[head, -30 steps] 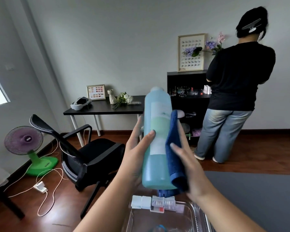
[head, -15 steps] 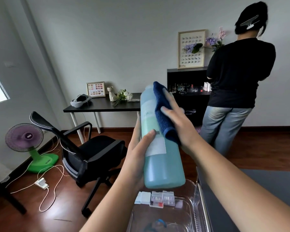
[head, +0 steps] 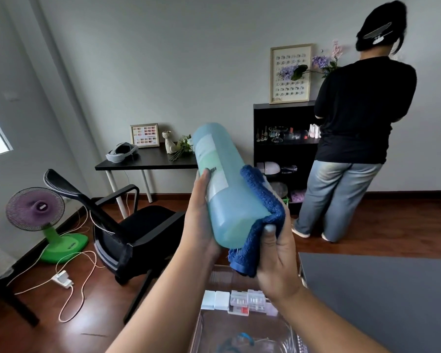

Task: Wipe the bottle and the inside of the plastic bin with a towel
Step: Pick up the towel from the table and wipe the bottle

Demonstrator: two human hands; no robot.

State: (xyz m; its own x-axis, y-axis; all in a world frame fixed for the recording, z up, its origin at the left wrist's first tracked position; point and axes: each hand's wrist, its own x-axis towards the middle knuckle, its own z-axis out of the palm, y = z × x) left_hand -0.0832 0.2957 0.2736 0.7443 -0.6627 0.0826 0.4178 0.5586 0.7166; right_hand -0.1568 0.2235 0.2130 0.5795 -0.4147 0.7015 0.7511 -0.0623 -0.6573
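Over wooden floor (head: 382, 238), left hand (head: 201, 225) grips bottle (head: 229, 194); right hand (head: 275, 263), fingers mostly hidden, clamps towel (head: 262, 194) round its base.

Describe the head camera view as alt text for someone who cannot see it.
A person's left hand holds a tilted blue bottle while the right hand holds a blue towel round its lower end, above a clear plastic bin. Behind, another person in black stands facing a dark shelf.

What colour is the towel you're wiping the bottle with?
Dark blue. The towel is wrapped round the bottle's lower end, clearest in the head view.
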